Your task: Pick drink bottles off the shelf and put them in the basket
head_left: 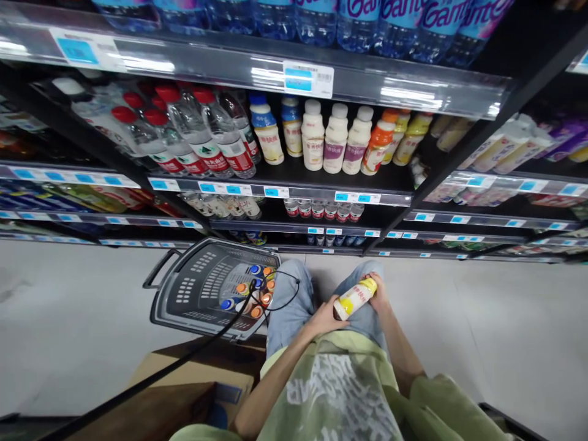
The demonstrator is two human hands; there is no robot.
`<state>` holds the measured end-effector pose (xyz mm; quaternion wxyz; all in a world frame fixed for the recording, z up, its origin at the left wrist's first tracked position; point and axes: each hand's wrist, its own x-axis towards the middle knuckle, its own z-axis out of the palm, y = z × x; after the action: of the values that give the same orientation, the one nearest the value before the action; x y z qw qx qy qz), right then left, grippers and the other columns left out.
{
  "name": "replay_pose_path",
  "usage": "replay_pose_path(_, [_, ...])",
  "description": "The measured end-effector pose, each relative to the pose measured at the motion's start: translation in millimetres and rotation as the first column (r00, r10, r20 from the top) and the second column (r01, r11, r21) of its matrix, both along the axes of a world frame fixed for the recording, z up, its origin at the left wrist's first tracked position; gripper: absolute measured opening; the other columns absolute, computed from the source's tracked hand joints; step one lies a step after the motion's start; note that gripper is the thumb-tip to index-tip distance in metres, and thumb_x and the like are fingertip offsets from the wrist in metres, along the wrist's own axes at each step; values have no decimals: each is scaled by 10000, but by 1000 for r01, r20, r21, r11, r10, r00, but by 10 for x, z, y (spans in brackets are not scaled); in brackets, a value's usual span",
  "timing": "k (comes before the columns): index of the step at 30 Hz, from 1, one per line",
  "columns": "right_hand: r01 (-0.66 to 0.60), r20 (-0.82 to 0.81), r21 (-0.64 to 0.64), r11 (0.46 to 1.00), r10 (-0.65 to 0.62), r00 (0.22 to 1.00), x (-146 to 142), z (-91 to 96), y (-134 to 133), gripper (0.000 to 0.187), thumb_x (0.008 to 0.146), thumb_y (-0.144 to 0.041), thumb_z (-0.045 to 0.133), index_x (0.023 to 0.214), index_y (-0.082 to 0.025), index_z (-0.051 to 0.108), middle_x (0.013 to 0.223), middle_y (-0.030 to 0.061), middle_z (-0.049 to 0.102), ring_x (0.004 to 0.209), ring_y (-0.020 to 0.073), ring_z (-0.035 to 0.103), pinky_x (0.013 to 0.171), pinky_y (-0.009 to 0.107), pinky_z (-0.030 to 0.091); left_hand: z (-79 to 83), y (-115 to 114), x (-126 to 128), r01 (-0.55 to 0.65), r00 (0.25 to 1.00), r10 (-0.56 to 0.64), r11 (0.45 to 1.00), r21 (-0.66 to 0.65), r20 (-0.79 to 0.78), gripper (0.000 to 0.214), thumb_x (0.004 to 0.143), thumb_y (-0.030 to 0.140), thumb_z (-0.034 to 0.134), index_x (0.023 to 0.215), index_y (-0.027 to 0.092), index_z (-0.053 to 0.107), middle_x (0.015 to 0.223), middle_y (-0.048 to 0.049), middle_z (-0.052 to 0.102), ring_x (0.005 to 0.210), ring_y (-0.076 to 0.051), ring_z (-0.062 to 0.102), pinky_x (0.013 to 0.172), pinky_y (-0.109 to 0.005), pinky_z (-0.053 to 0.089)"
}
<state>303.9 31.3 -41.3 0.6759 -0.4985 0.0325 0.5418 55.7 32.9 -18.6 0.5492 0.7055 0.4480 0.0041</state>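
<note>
1. One small bottle [354,299], pale cream-white in the body, with a yellow cap [369,284] on its top.
2. Its side carries reddish lettering running lengthwise and a bright yellow patch towards the base; the lettering is too small to read with certainty.
3. It lies slanted, cap end towards the upper right and base towards the lower left.
4. The left hand [327,316] grips it around the base, and the right hand [379,295] is at the cap end.
5. It is over the right thigh [351,280]; whether they touch is unclear.
</note>
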Motion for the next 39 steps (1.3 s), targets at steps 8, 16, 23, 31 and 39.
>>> replay_pose_path(8, [-7, -16, 14, 1000, 7, 1000, -20, 68, 18, 373, 617, -294, 965, 802, -252, 644, 698, -51, 715, 732, 183, 718, 771, 338, 629, -99, 5, 13, -36, 994, 29, 997, 70, 105, 872, 737, 318, 910, 1516, 179, 544, 1448, -174, 680, 1360, -340, 644, 1183, -460, 506])
replay_pose_path(16, [-22, 4, 3, 1000, 22, 1000, -25, 38, 39, 373, 641, -283, 972, 808, -249, 640, 725, -31, 737, 714, 178, 710, 727, 315, 618, -137, 22, -4, -9, 973, -18, 993, 119, 230, 850, 844, 244, 789, 1640, 252, 489, 1508, -127, 587, 1420, -280, 580, 1281, -450, 428])
replay_pose_path(23, [-21, 8, 0, 1000, 21, 1000, -17, 35, 43, 346, 688, -292, 951, 827, -252, 637, 729, -36, 744, 708, 173, 714, 716, 310, 625, -143, 25, -35, 44, 967, -72, 992, 117, 244, 736, 902, 296, 743, 1615, 311, 563, 1556, -93, 533, 1433, -266, 569, 1274, -410, 441])
replay_pose_path(31, [-11, 13, -20, 1000, 12, 1000, -26, 8, 51, 391, 657, -307, 980, 847, -243, 644, 724, -28, 758, 708, 177, 720, 686, 289, 607, -170, 23, -42, 31, 964, -65, 991, 133, 258, 712, 894, 296, 747, 1591, 298, 599, 1494, -101, 564, 1406, -256, 591, 1254, -399, 462])
replay_pose_path(39, [-58, 29, -20, 998, 58, 998, -66, 32, 63, 397, 643, -320, 990, 873, -228, 680, 792, 5, 792, 755, 204, 747, 712, 323, 636, -27, 70, 6, 3, 976, -30, 992, 124, 216, 751, 836, 274, 751, 1573, 234, 608, 1333, -111, 718, 1155, -266, 704, 1072, -398, 570])
